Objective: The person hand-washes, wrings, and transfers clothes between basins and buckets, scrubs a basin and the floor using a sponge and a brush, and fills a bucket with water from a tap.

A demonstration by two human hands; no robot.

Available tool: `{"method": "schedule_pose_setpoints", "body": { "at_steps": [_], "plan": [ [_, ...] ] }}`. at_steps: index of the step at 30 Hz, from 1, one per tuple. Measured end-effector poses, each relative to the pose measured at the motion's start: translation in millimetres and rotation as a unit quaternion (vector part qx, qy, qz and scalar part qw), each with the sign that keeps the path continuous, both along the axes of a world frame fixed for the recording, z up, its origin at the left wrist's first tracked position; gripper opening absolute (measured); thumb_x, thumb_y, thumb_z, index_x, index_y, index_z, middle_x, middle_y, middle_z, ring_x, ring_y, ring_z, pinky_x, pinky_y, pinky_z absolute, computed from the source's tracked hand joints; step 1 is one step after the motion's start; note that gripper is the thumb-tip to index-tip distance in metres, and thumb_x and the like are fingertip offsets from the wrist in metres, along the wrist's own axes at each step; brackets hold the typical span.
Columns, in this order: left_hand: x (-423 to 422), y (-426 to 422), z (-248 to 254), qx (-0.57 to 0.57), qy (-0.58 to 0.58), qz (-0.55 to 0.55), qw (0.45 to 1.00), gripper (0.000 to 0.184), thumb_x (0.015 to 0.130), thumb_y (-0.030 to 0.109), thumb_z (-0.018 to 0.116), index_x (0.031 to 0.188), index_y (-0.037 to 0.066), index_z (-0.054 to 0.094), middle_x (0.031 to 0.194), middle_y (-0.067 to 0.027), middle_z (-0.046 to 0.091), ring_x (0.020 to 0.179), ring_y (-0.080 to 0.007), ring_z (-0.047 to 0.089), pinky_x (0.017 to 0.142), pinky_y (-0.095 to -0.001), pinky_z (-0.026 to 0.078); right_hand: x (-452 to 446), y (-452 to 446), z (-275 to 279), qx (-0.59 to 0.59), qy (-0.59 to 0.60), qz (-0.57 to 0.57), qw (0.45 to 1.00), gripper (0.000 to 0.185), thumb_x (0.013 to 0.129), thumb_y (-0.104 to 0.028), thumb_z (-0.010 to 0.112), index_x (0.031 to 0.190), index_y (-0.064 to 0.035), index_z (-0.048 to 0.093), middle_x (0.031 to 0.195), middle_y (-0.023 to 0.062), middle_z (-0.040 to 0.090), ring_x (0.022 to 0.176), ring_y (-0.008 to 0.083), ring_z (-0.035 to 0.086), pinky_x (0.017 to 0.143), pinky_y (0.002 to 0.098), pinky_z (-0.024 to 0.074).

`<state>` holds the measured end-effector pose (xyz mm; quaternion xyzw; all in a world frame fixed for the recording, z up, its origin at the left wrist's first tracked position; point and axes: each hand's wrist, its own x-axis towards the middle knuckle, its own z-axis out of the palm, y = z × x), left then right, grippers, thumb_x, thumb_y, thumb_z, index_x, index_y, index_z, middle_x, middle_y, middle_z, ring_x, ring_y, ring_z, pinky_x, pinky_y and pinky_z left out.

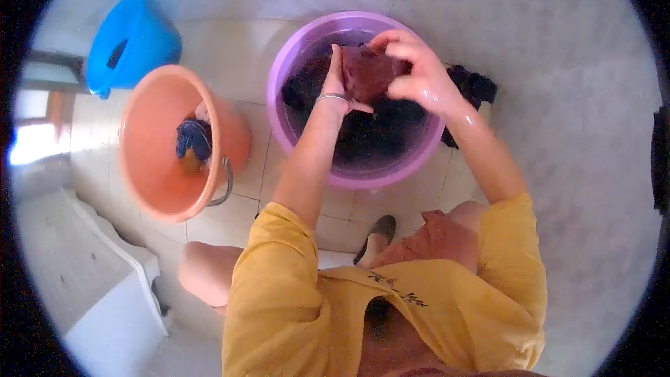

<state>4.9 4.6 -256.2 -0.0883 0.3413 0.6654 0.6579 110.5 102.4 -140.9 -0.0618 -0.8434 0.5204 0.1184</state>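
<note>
A wet maroon cloth (373, 75) is stretched between my two hands, above a purple tub (279, 115) of dark water. My left hand (338, 84) holds the cloth's left side, with the fingers pointing up along it and the thumb below; a thin bangle circles that wrist. On the other side my right hand (419, 77) has its fingers curled round the cloth's right edge, and wet spots shine on the hand. Dark clothes (380, 136) lie soaking in the tub below, their shapes hard to make out.
Left of the tub an orange bucket (143, 160) leans toward me, with a few clothes (195, 138) inside. Behind it is a blue bucket (150, 38). Dark cloth (474, 87) lies right of the tub. A pale ledge (91, 265) stands at lower left.
</note>
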Motion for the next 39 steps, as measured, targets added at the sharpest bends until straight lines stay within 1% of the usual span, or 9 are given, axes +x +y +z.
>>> {"method": "schedule_pose_setpoints", "body": {
  "at_steps": [2, 8, 12, 18, 28, 32, 36, 38, 39],
  "plan": [
    [4, 1, -2, 0.137, -0.093, 0.08, 0.983, 0.084, 0.068, 0.074, 0.021, 0.116, 0.006, 0.039, 0.117, -0.0132, 0.042, 0.11, -0.03, 0.037, 0.089, -0.04, 0.033, 10, -24, 10, 0.0, 0.031, 0.073, 0.997, 0.026, 0.047, -0.001, 0.053, 0.072, 0.0003, 0.048, 0.103, 0.0078, 0.045, 0.096, 0.0183, 0.043, 0.08, 0.028, 0.0342],
    [34, -32, -51, 0.213, -0.071, 0.138, 0.965, 0.055, 0.075, 0.051, 0.037, 0.11, 0.009, 0.045, 0.111, -0.01, 0.046, 0.104, -0.0254, 0.043, 0.087, -0.0382, 0.036, 34, -101, -2, -0.065, 0.039, 0.203, 0.976, 0.019, 0.053, 0.002, 0.055, 0.062, -0.0019, 0.039, 0.102, 0.0126, 0.042, 0.094, 0.0262, 0.043, 0.082, 0.0318, 0.0332],
    [55, -45, -40, 0.211, -0.109, 0.147, 0.96, 0.045, 0.077, 0.038, 0.041, 0.112, 0.009, 0.044, 0.114, -0.008, 0.046, 0.103, -0.024, 0.045, 0.088, -0.0378, 0.035, 22, -57, 14, -0.17, 0.014, 0.061, 0.984, 0.029, 0.063, -0.013, 0.064, 0.089, -0.0034, 0.055, 0.103, 0.0073, 0.048, 0.094, 0.0176, 0.046, 0.082, 0.0284, 0.0365],
    [64, -47, 29, 0.176, -0.077, 0.163, 0.968, 0.037, 0.082, 0.03, 0.039, 0.11, 0.008, 0.047, 0.112, -0.0074, 0.049, 0.101, -0.0239, 0.047, 0.088, -0.0395, 0.035, 13, 39, -92, -0.382, -0.024, -0.258, 0.887, 0.038, 0.077, -0.029, 0.053, 0.105, -0.0034, 0.05, 0.105, 0.0141, 0.051, 0.092, 0.0232, 0.05, 0.081, 0.0347, 0.0395],
    [82, -22, 32, 0.205, -0.154, 0.225, 0.94, 0.039, 0.08, 0.032, 0.038, 0.105, 0.006, 0.05, 0.107, -0.0107, 0.051, 0.097, -0.0267, 0.048, 0.085, -0.041, 0.038, 13, -27, -113, -0.718, 0.317, -0.104, 0.611, 0.038, 0.076, -0.032, 0.054, 0.103, -0.005, 0.051, 0.11, 0.0174, 0.047, 0.093, 0.0285, 0.049, 0.081, 0.0409, 0.0391],
    [74, -34, 12, 0.164, -0.114, 0.204, 0.958, 0.052, 0.079, 0.05, 0.036, 0.11, 0.01, 0.047, 0.11, -0.0088, 0.049, 0.101, -0.0235, 0.047, 0.087, -0.0398, 0.036, 11, -4, -109, -0.715, 0.329, -0.081, 0.611, 0.039, 0.075, -0.033, 0.054, 0.102, -0.0055, 0.051, 0.111, 0.0184, 0.046, 0.093, 0.03, 0.049, 0.081, 0.0427, 0.039],
    [66, -46, -8, -0.047, 0.096, -0.068, 0.992, 0.071, 0.073, 0.066, 0.03, 0.123, 0.015, 0.035, 0.124, -0.0093, 0.038, 0.108, -0.0342, 0.04, 0.088, -0.0504, 0.029, 17, 18, -93, -0.542, 0.299, 0.034, 0.784, 0.023, 0.071, -0.025, 0.057, 0.085, -0.0079, 0.05, 0.106, 0.0167, 0.043, 0.095, 0.0307, 0.044, 0.082, 0.0451, 0.0395],
    [61, -48, 2, 0.171, -0.225, -0.191, 0.94, 0.073, 0.072, 0.067, 0.031, 0.124, 0.016, 0.031, 0.126, -0.0111, 0.035, 0.106, -0.039, 0.039, 0.088, -0.0541, 0.027, 16, 17, -79, -0.471, 0.281, 0.109, 0.829, 0.019, 0.069, -0.021, 0.059, 0.079, -0.0088, 0.048, 0.103, 0.014, 0.042, 0.096, 0.0282, 0.041, 0.081, 0.0434, 0.0416],
    [67, -47, 22, 0.152, -0.235, -0.006, 0.96, 0.064, 0.074, 0.064, 0.03, 0.114, 0.016, 0.044, 0.113, -0.0108, 0.047, 0.104, -0.0319, 0.044, 0.086, -0.0504, 0.034, 16, 9, -73, -0.48, 0.296, 0.147, 0.813, 0.02, 0.065, -0.016, 0.059, 0.076, -0.0074, 0.045, 0.095, 0.014, 0.044, 0.092, 0.0297, 0.044, 0.082, 0.0451, 0.0403]
  ]
}}
